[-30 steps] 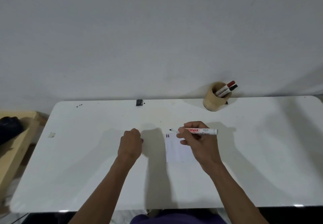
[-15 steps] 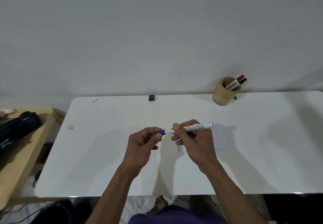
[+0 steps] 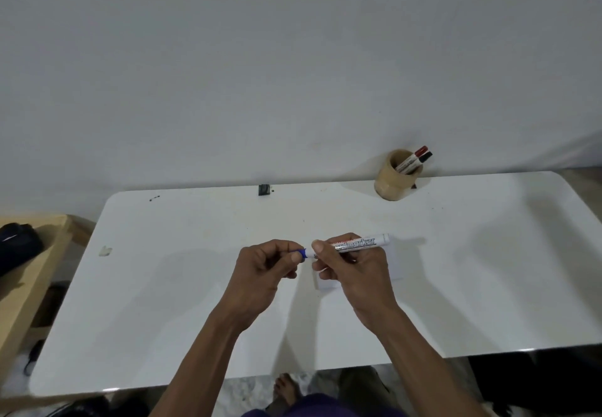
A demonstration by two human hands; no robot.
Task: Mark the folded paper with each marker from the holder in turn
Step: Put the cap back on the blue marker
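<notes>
- Between the two hands, a blue-capped marker (image 3: 355, 244): right hand (image 3: 353, 271) grips its barrel, left hand (image 3: 264, 271) pinches the blue cap (image 3: 303, 253).
- Under the right hand lies the folded paper (image 3: 392, 267); marks hidden.
- Beyond the right hand, the holder (image 3: 392, 182) keeps the red marker (image 3: 415, 156) and the black marker (image 3: 422, 160), probably left to use.

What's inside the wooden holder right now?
Two markers lean in the wooden holder: a red-capped marker and a black-capped marker, caps up. Their lower ends and the holder's bottom are hidden by its wall.
</notes>
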